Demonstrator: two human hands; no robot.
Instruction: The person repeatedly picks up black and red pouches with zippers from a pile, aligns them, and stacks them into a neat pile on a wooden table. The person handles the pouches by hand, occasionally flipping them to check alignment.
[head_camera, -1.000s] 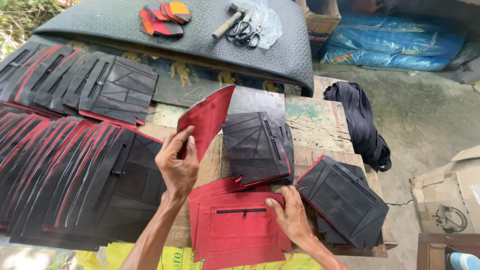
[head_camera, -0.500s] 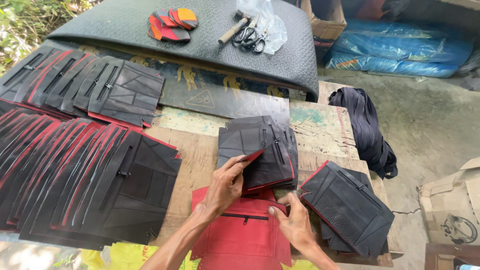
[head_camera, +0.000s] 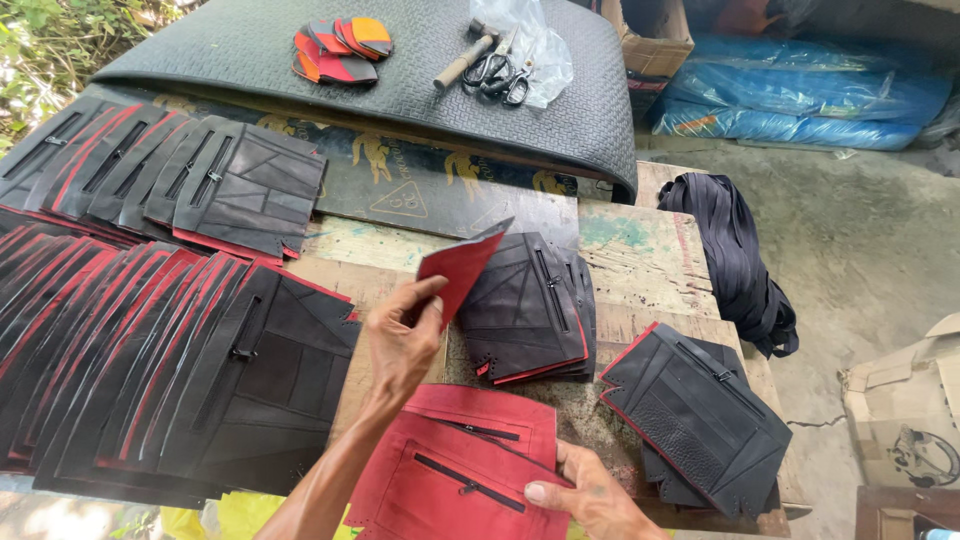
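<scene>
Left hand (head_camera: 400, 345), centre frame: thumb and fingers pinch the lower corner of a red panel (head_camera: 462, 268), lifted and tilted, black face away from camera. It hangs over the left edge of the middle black stack (head_camera: 530, 312); can't tell if it touches it.

Right hand (head_camera: 590, 495), bottom centre: fingers pressed flat, thumb on top, gripping the right edge of the red stack (head_camera: 455, 470), zip side up.

Outward: fanned rows (head_camera: 150, 370) of black/red panels lower left, a second fan (head_camera: 190, 180) upper left, another black stack (head_camera: 700, 425) lower right near the table edge. Mat (head_camera: 400, 90) at top carries scissors (head_camera: 495, 72) and a hammer (head_camera: 465, 58). Bundle of black zips (head_camera: 735, 255) right.

Risks, my read:
- Corner-only pinch, so the panel could flop or slip, landing skewed on the stack.
- Forearm sits right beside the lower-left fan; a sweep would shuffle it.
- Lower-right stack overhangs the edge and a nudge could tip it off.
</scene>
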